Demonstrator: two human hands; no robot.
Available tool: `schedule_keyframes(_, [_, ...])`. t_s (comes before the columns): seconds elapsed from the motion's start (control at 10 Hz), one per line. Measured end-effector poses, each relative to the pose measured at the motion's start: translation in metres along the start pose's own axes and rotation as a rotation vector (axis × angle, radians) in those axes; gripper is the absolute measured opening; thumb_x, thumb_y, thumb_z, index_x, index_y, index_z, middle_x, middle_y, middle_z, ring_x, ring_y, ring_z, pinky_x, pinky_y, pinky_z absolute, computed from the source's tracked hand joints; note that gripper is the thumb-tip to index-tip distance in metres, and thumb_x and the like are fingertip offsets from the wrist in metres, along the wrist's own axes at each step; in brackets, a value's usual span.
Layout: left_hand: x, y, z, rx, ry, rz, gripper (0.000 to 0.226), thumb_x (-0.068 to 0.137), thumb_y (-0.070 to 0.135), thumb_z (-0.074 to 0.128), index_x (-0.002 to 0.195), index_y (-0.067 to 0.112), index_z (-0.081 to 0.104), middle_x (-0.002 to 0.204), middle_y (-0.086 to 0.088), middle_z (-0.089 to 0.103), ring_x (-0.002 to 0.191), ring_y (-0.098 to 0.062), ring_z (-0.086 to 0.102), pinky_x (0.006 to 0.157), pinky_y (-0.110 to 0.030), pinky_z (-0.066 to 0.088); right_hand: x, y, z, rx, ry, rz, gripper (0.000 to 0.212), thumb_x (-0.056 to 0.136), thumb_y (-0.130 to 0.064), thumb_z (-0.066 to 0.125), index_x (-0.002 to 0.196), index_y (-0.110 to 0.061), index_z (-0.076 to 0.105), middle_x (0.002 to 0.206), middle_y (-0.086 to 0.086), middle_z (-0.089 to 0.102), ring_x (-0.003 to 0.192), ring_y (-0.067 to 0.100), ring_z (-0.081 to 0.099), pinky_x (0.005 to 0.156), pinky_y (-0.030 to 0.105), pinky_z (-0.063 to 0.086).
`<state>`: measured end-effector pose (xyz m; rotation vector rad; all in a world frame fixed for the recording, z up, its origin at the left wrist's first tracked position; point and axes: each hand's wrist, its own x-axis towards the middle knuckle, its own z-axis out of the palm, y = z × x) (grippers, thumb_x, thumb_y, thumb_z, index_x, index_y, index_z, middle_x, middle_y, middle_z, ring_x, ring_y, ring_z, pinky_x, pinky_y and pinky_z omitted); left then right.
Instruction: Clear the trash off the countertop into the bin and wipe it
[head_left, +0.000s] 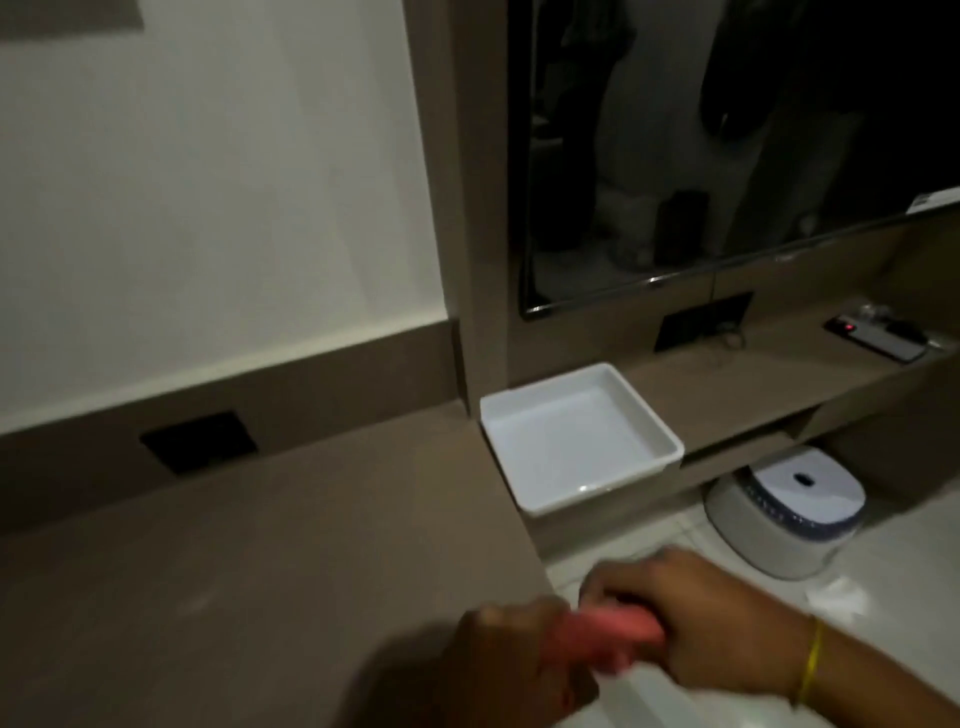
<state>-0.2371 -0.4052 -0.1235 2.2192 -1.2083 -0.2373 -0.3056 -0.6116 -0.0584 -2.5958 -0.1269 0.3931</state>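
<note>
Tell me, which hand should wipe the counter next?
Probably left. The left hand sits at the countertop edge gripping the pink cloth; the right hand holds it out over the floor.

both hands were bare, without gloves. the right hand (701, 618) showed knuckles and the back of the hand, blurred at the fingers (602, 587). on the right wrist sat a thin yellow band (811, 662), a narrow loop like a thread or rubber band, crossing the wrist from top to underside. the right forearm beyond it was bare, with no sleeve in view. the left hand (511, 660) was in shadow and blurred; no ring, watch or sleeve could be made out on it.
</note>
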Motion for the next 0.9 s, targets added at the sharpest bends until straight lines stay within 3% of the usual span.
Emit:
schedule_keyframes(0.1, [0.097,-0.022,-0.015,0.18,0.074,0.026,0.034,0.1,0.037,0.052,0.131,0.044,0.066,0.115,0.009,0.077,0.107,-0.01,0.074,0.093,-0.029,0.056,0.062,0.064,-0.06,-0.126,0.148,-0.036,0.025,0.082,-0.028,0.062,0.106,-0.034,0.067,0.096,-0.012,0.078,0.089,0.003,0.072,0.079,0.031,0.057])
schedule_keyframes(0.2, [0.183,-0.054,-0.014,0.254,0.159,-0.146,0.042,0.098,0.03,0.057,0.139,0.033,0.062,0.127,0.002,0.075,0.115,-0.022,0.071,0.1,-0.031,0.054,0.134,0.118,-0.073,-0.332,0.352,-0.111,0.029,0.084,-0.021,0.06,0.11,-0.032,0.067,0.1,-0.007,0.077,0.094,0.018,0.073,0.081,0.039,0.056])
schedule_keyframes(0.3, [0.241,-0.103,0.004,0.266,0.127,-0.162,0.061,0.1,0.015,0.06,0.158,0.025,0.044,0.156,0.002,0.055,0.139,-0.016,0.054,0.112,-0.012,0.038,0.199,0.167,-0.071,-0.541,0.479,-0.117,0.04,0.081,-0.014,0.061,0.117,-0.029,0.068,0.118,-0.007,0.076,0.111,0.021,0.07,0.088,0.039,0.046])
schedule_keyframes(0.4, [0.272,-0.152,0.042,0.571,-0.021,-0.187,0.082,0.091,0.003,0.061,0.164,0.019,0.029,0.163,-0.01,0.042,0.152,-0.03,0.036,0.127,-0.043,0.024,0.244,0.213,-0.037,-0.665,0.39,-0.088,0.042,0.086,-0.014,0.056,0.124,-0.029,0.066,0.128,-0.009,0.072,0.128,0.019,0.061,0.095,0.039,0.04])
schedule_keyframes(0.5, [0.273,-0.166,0.08,0.6,-0.335,-0.32,0.058,0.099,0.016,0.052,0.155,0.029,0.043,0.152,-0.009,0.054,0.15,-0.033,0.038,0.129,-0.055,0.014,0.258,0.238,-0.001,-0.604,0.131,-0.023,0.032,0.081,-0.018,0.064,0.112,-0.028,0.066,0.117,-0.004,0.073,0.119,0.027,0.065,0.09,0.037,0.048])
schedule_keyframes(0.6, [0.268,-0.16,0.099,0.544,-0.314,-0.274,0.038,0.097,0.022,0.056,0.134,0.02,0.064,0.132,-0.011,0.068,0.123,-0.033,0.061,0.117,-0.047,0.039,0.253,0.246,0.007,-0.337,0.055,0.046,0.045,0.062,-0.017,0.07,0.107,-0.026,0.066,0.104,0.003,0.074,0.097,0.033,0.07,0.081,0.038,0.058])
schedule_keyframes(0.7, [0.266,-0.145,0.091,0.48,-0.315,-0.319,0.029,0.099,0.019,0.055,0.125,0.014,0.068,0.126,-0.015,0.069,0.113,-0.035,0.067,0.099,-0.041,0.054,0.245,0.241,0.002,-0.342,-0.007,0.061,0.065,0.061,-0.025,0.076,0.125,-0.024,0.064,0.126,0.004,0.071,0.109,0.034,0.068,0.091,0.042,0.057])
schedule_keyframes(0.8, [0.258,-0.13,0.064,0.472,-0.247,-0.266,0.029,0.101,0.019,0.053,0.127,0.014,0.064,0.129,-0.014,0.067,0.116,-0.035,0.066,0.098,-0.041,0.053,0.235,0.219,-0.01,-0.343,0.026,0.069,0.053,0.072,-0.03,0.072,0.124,-0.022,0.063,0.126,0.005,0.067,0.114,0.033,0.065,0.092,0.041,0.055])
schedule_keyframes(0.9, [0.24,-0.114,0.023,0.552,-0.092,-0.223,0.048,0.103,0.023,0.05,0.15,0.014,0.048,0.153,-0.011,0.053,0.14,-0.029,0.05,0.118,-0.043,0.04,0.221,0.184,-0.014,-0.408,0.297,0.035,0.054,0.097,-0.039,0.052,0.146,-0.017,0.053,0.151,0.011,0.056,0.137,0.034,0.054,0.11,0.048,0.048])
